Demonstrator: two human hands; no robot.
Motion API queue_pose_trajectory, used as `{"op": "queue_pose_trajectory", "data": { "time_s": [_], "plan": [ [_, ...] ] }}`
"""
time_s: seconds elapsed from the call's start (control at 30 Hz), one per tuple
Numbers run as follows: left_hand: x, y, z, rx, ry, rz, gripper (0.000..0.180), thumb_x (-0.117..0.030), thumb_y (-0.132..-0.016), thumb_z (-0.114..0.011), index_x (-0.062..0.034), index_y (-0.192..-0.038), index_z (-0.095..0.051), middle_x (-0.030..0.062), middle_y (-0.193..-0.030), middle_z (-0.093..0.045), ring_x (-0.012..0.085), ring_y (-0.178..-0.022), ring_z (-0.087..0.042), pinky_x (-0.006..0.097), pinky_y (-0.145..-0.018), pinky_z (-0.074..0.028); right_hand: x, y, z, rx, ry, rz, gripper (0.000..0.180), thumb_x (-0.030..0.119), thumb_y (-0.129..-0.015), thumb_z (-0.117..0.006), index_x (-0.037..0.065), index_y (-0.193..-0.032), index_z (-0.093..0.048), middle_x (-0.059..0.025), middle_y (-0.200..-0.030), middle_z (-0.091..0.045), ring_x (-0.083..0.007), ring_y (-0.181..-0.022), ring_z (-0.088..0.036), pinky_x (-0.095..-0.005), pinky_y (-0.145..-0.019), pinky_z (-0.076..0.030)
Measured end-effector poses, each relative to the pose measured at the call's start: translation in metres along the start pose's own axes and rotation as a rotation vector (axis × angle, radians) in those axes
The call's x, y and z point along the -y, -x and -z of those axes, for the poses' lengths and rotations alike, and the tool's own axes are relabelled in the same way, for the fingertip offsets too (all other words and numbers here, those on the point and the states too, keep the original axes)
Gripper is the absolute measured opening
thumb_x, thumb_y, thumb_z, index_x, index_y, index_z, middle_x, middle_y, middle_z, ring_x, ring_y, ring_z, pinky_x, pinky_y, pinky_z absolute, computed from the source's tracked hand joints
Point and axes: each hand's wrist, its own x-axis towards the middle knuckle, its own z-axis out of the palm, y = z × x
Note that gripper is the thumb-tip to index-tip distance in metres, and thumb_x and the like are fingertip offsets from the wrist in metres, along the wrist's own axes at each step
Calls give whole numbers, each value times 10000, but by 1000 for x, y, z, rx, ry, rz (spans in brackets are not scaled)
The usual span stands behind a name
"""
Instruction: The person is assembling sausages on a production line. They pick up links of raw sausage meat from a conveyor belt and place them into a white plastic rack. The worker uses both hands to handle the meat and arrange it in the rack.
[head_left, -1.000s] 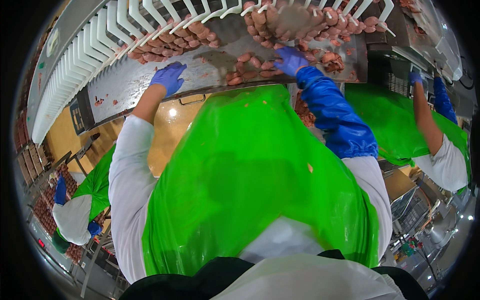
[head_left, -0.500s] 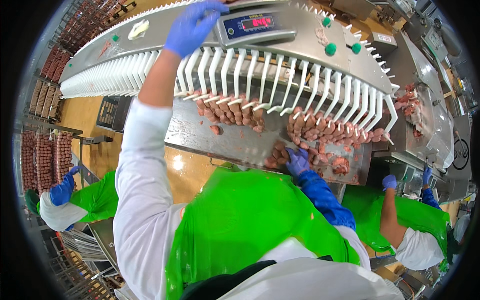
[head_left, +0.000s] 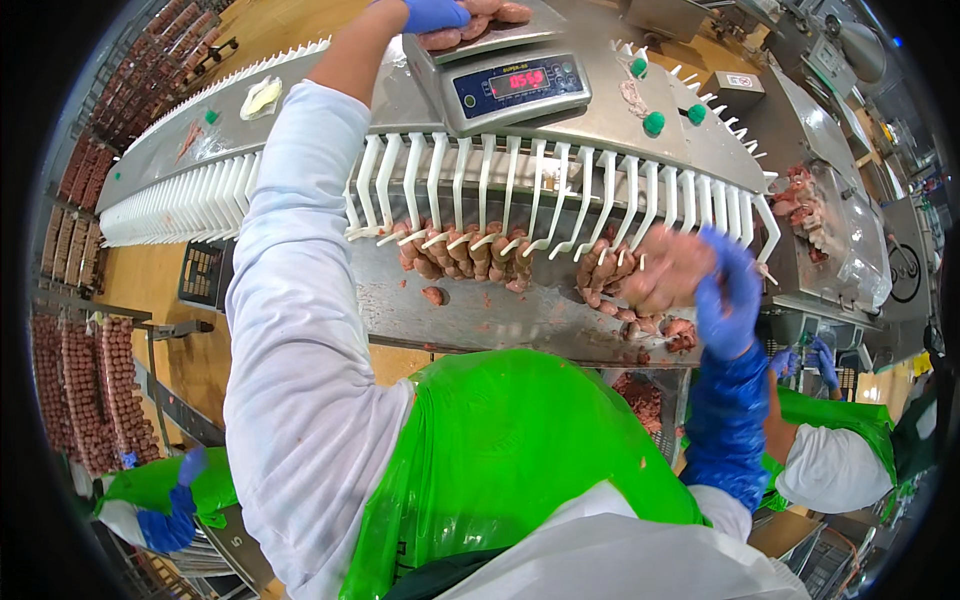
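At the top edge my left hand (head_left: pixel 436 13), blue-gloved, closes over sausages (head_left: pixel 480 22) lying on the scale (head_left: pixel 520 90); part of the hand is cut off by the frame. My right hand (head_left: pixel 730 300), also gloved, is raised at the right end of the rack and blurred by motion. A smeared pink bunch of sausages (head_left: pixel 660 268) is at its fingers, apparently gripped. Behind that bunch, linked sausages (head_left: pixel 595 275) hang from the white prongs (head_left: pixel 635 205). Another group of sausages (head_left: pixel 465 258) hangs from prongs to the left.
A metal tray (head_left: pixel 490 320) below the prongs holds meat scraps. Green knobs (head_left: pixel 653 124) stand on the steel top right of the scale. Co-workers in green aprons are at the left (head_left: pixel 170 490) and right (head_left: pixel 830 410). Sausage racks (head_left: pixel 95 390) line the left side.
My right hand has risen from the tray, moving up and right with a bunch of sausages. My left hand has moved farther over the scale, whose display has changed. The whole view has shifted.
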Motion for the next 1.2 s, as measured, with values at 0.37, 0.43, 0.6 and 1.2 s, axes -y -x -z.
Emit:
{"op": "queue_pose_trajectory", "data": {
  "time_s": [0.37,0.43,0.6,1.2],
  "plan": [
    [37,67,91,-251,1986,-144,225,-200,-896,-565,-8,-984,-643,69,-687,-616,212,-636,-599,333,-623,-532,44,-331,23,-152,-179,553,420,21,-828,-481,28,-1238,-566,-75,-1123,-638,-153,-1045,-600,-263,-943,-462],
    [80,104,113,-194,2031,-108,234,-208,-886,-580,-26,-1013,-651,94,-734,-657,268,-771,-651,385,-751,-555,32,-383,-6,-176,-213,593,387,8,-831,-471,18,-1200,-589,-71,-1069,-656,-151,-1000,-617,-262,-917,-477],
    [46,230,135,-344,1849,30,273,-181,-994,-509,-9,-1206,-530,97,-994,-636,152,-831,-603,251,-586,-471,-4,-440,-85,-148,-181,409,348,9,-847,-464,16,-1160,-618,-75,-983,-676,-166,-945,-636,-281,-848,-510],
    [-50,455,12,-663,1506,841,266,-210,-935,-580,-45,-1144,-593,22,-912,-605,79,-778,-583,164,-473,-387,-6,-333,-180,365,708,606,107,162,-801,-580,85,-869,-608,-184,-757,-653,-399,-724,-639,-509,-631,-479]
  ]
}}
